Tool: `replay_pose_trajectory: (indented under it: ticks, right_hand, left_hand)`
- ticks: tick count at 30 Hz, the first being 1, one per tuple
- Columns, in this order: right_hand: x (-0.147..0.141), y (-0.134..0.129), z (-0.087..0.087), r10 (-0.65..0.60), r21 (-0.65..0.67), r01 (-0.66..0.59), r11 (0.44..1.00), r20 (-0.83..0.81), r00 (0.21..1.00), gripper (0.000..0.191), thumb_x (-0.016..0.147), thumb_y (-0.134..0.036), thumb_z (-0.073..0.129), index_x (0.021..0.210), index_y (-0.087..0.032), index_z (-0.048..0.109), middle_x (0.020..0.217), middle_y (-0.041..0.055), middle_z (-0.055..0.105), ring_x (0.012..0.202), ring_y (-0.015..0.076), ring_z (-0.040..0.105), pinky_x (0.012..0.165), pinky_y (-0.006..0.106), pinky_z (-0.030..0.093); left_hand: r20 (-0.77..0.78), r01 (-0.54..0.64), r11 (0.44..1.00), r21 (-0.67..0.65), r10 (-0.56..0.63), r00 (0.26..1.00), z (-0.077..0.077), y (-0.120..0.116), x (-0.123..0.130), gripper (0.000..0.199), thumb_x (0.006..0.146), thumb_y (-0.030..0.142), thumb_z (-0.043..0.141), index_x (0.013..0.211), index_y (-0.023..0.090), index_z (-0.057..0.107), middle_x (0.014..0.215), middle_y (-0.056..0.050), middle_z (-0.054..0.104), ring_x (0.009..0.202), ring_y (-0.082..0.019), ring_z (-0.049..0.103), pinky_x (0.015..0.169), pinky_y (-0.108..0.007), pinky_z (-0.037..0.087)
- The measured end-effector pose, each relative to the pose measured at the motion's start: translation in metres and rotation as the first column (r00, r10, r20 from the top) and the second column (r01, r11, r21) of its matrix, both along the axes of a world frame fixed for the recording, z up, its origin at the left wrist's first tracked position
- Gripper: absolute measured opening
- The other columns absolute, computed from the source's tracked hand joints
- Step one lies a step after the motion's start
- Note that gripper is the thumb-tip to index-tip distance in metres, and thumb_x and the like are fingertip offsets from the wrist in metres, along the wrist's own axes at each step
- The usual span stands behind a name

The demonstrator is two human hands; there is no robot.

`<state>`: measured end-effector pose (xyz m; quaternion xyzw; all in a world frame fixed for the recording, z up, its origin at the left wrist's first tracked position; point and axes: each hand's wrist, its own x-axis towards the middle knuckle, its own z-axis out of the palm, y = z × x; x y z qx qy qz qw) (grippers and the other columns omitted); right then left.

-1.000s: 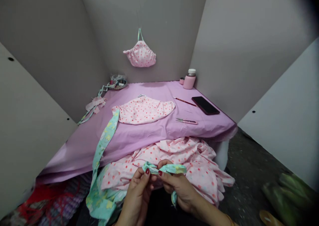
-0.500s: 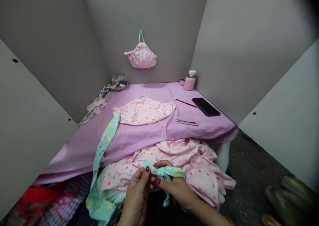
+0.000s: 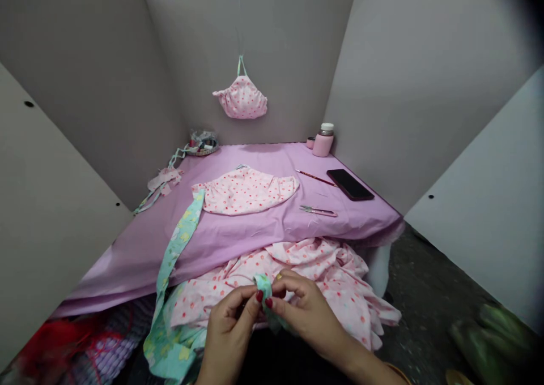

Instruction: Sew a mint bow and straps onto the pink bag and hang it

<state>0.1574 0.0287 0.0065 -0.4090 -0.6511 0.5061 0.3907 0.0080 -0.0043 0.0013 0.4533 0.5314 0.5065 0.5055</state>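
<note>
My left hand (image 3: 233, 320) and my right hand (image 3: 306, 311) are close together over my lap. Both pinch a small mint-green floral fabric strip (image 3: 264, 283) between thumbs and forefingers; most of it is hidden by my fingers. Behind them lies a heap of pink polka-dot fabric (image 3: 306, 255), hanging at the table's front edge. On the table a gathered pink polka-dot piece (image 3: 246, 189) lies flat. From its left end a long mint floral band (image 3: 181, 235) drops over the edge.
Thread snips (image 3: 318, 210), a thin red pencil (image 3: 317, 177) and a phone (image 3: 349, 184) lie on the lilac cloth (image 3: 272, 150). At the back stand a pink bottle (image 3: 323, 140) and a basket of supplies (image 3: 203, 142). A polka-dot top (image 3: 242, 97) hangs on the wall.
The strip showed as a tied bow with loops and a hanging tail; now only a short folded part shows upright between my fingertips. My right hand has turned, its fingers curling in.
</note>
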Motion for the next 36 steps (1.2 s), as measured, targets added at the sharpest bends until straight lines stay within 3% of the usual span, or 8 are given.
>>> replay_pose_trajectory:
  ticks: [3,7,15,20,24,27,33,36]
  right_hand:
    - [-0.003,-0.002,-0.003,-0.067,0.07,0.067,0.995,0.006,0.998,0.021,0.078,-0.031,0.06,0.063,-0.017,0.063,0.064,0.0015,0.052,0.066,0.0147,0.05,0.062,0.025,0.036]
    - [0.001,0.0,-0.013,-0.146,0.034,0.148,0.988,-0.057,0.988,0.025,0.082,-0.034,0.054,0.064,-0.017,0.055,0.064,0.0,0.048,0.063,0.0131,0.045,0.06,0.024,0.035]
    - [-0.003,-0.003,-0.008,-0.041,0.091,0.041,0.995,0.008,0.999,0.017,0.078,-0.03,0.06,0.068,-0.018,0.056,0.07,0.0005,0.051,0.069,0.014,0.047,0.064,0.025,0.036]
    - [-0.002,-0.003,-0.012,-0.036,-0.039,0.034,0.999,-0.057,0.998,0.019,0.074,-0.034,0.065,0.078,-0.018,0.058,0.075,0.0004,0.052,0.069,0.013,0.044,0.062,0.023,0.035]
    - [-0.003,-0.003,-0.016,-0.054,-0.027,0.052,0.998,-0.061,0.997,0.024,0.075,-0.036,0.064,0.063,-0.016,0.056,0.065,-0.0007,0.048,0.063,0.0118,0.044,0.058,0.023,0.034]
    - [-0.004,-0.005,-0.017,-0.046,-0.077,0.04,0.996,-0.077,0.996,0.021,0.079,-0.036,0.059,0.069,-0.017,0.059,0.065,0.0,0.053,0.06,0.012,0.046,0.057,0.023,0.035]
    - [0.0,-0.008,-0.012,-0.022,0.222,-0.011,0.975,0.144,0.989,0.018,0.083,-0.027,0.055,0.068,-0.018,0.06,0.066,0.0012,0.056,0.069,0.0153,0.051,0.067,0.028,0.035]
    - [0.001,-0.007,-0.013,-0.049,0.114,0.041,0.993,0.075,0.996,0.02,0.083,-0.031,0.053,0.07,-0.018,0.059,0.066,0.0008,0.056,0.064,0.0139,0.05,0.062,0.026,0.036]
  left_hand:
    - [0.011,0.018,1.0,0.002,-0.018,1.0,-0.005,0.001,0.0,0.016,0.074,0.033,0.064,0.074,0.018,0.066,0.066,-0.001,0.061,0.063,-0.015,0.054,0.059,-0.021,0.043]
    - [0.147,-0.061,0.996,-0.065,0.07,0.987,-0.009,0.003,-0.002,0.02,0.075,0.037,0.062,0.073,0.017,0.062,0.061,0.001,0.057,0.059,-0.013,0.05,0.056,-0.019,0.041]
    - [0.129,-0.005,0.999,-0.035,0.01,0.992,-0.005,0.002,0.002,0.018,0.074,0.035,0.064,0.071,0.017,0.06,0.064,0.002,0.053,0.062,-0.012,0.047,0.058,-0.019,0.039]
    - [0.146,0.052,0.997,-0.052,-0.044,0.988,-0.006,0.001,0.003,0.019,0.077,0.036,0.061,0.072,0.017,0.059,0.067,0.001,0.055,0.066,-0.014,0.05,0.062,-0.021,0.04]
    - [0.109,0.084,0.996,-0.03,-0.08,0.991,-0.007,0.001,0.004,0.018,0.079,0.033,0.059,0.07,0.018,0.056,0.066,0.002,0.05,0.066,-0.014,0.046,0.063,-0.021,0.039]
    - [0.159,0.082,0.996,-0.047,-0.073,0.985,-0.009,0.001,0.005,0.019,0.079,0.034,0.059,0.07,0.018,0.054,0.063,0.003,0.048,0.061,-0.012,0.044,0.06,-0.021,0.039]
    - [0.226,0.067,0.995,-0.075,-0.048,0.973,-0.008,0.002,0.004,0.018,0.073,0.034,0.066,0.073,0.017,0.059,0.067,0.001,0.056,0.064,-0.012,0.049,0.061,-0.02,0.04]
    - [0.277,0.061,0.994,-0.086,-0.034,0.96,-0.006,0.001,0.003,0.021,0.071,0.035,0.068,0.068,0.016,0.059,0.06,0.003,0.055,0.057,-0.01,0.046,0.055,-0.018,0.039]
